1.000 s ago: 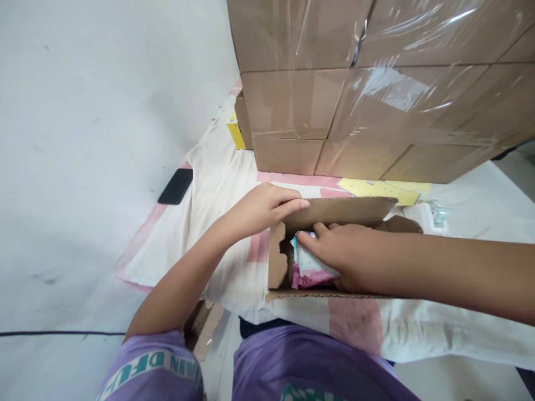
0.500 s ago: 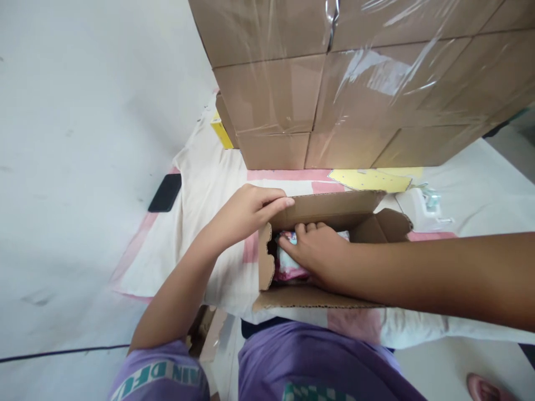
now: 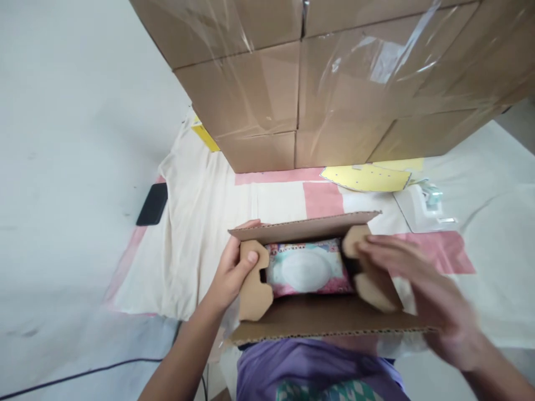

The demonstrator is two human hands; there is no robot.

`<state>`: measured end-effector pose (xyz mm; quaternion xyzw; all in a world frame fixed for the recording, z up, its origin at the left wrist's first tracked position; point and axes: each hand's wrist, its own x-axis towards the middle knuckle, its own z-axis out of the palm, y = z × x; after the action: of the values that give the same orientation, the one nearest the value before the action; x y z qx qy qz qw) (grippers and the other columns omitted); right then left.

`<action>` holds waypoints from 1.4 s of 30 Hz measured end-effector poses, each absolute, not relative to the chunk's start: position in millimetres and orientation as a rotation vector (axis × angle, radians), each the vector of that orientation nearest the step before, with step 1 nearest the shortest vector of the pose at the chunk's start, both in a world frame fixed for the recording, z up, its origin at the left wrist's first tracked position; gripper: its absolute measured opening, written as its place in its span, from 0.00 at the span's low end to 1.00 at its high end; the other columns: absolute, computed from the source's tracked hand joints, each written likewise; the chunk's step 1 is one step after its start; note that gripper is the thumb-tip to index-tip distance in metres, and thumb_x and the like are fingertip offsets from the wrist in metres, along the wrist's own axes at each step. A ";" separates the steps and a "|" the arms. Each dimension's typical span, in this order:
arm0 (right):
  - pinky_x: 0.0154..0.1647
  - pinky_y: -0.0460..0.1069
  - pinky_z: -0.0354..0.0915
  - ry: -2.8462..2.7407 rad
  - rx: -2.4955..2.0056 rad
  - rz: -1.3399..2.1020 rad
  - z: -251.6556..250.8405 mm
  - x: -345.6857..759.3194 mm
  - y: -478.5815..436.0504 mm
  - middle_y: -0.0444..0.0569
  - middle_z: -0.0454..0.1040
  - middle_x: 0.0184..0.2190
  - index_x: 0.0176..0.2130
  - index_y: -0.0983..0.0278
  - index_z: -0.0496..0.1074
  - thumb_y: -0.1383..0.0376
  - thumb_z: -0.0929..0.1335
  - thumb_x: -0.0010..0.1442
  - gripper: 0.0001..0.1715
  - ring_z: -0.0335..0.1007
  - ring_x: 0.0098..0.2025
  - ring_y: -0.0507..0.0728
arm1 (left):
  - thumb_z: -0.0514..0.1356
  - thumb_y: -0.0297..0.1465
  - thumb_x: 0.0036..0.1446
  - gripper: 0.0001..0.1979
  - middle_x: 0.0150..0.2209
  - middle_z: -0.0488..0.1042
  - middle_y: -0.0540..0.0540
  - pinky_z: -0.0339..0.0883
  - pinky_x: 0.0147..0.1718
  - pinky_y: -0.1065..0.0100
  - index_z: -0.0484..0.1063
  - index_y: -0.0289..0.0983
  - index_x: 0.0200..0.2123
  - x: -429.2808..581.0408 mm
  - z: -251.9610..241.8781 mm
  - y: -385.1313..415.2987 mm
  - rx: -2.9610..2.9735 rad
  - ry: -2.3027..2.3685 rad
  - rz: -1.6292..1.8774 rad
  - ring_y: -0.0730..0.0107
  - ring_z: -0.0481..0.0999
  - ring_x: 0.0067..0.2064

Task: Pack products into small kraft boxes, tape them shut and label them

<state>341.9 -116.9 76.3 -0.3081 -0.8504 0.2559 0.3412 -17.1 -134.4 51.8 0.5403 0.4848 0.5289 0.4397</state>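
Observation:
An open cardboard box [image 3: 334, 320] stands near my body with its long flaps up. Inside lies a pink and teal soft pack [image 3: 307, 270] with a white oval lid. My left hand [image 3: 236, 267] grips the left end of the box, thumb on the short left flap and fingers behind. At the right end, my right hand [image 3: 422, 289] is blurred, its fairly straight fingers against the short right flap, which leans inward. Nothing is held in that hand.
Behind the box rises a stack of cardboard boxes [image 3: 254, 94] wrapped in clear film. A black phone [image 3: 152, 204] lies at the left, a white tape dispenser [image 3: 422, 209] at the right. A yellow cutout [image 3: 368, 177] rests on the cloth.
My right hand has come out of the box and moved to its right end. My left hand has shifted down onto the left flap. The box sits lower in view.

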 end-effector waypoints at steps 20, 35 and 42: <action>0.78 0.60 0.43 -1.636 -1.014 1.080 68.4 292.9 -54.1 0.42 0.43 0.77 0.75 0.47 0.42 0.68 0.65 0.68 0.45 0.34 0.78 0.60 | 0.57 0.29 0.63 0.10 0.47 0.81 0.46 0.55 0.62 0.54 0.80 0.43 0.39 -11.8 94.5 -39.0 2.110 1.104 1.021 0.56 0.70 0.58; 0.38 0.54 0.61 -1.110 -1.864 0.698 61.8 436.1 -38.1 0.47 0.71 0.31 0.39 0.60 0.79 0.56 0.67 0.67 0.14 0.65 0.35 0.58 | 0.60 0.36 0.63 0.37 0.68 0.66 0.41 0.36 0.75 0.51 0.56 0.30 0.72 36.1 91.5 -63.0 3.075 1.125 0.278 0.54 0.47 0.77; 0.21 0.47 0.43 -0.986 -1.884 1.470 56.6 471.8 0.6 0.40 0.57 0.18 0.31 0.65 0.79 0.52 0.73 0.52 0.17 0.48 0.20 0.48 | 0.60 0.36 0.63 0.38 0.69 0.64 0.40 0.37 0.75 0.52 0.54 0.30 0.73 37.1 91.2 -64.1 3.074 1.138 0.313 0.55 0.47 0.76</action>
<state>471.8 0.6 56.6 -0.7008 -0.3667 0.5467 0.2747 37.1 -64.1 91.2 0.9309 0.3447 0.0947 -0.0756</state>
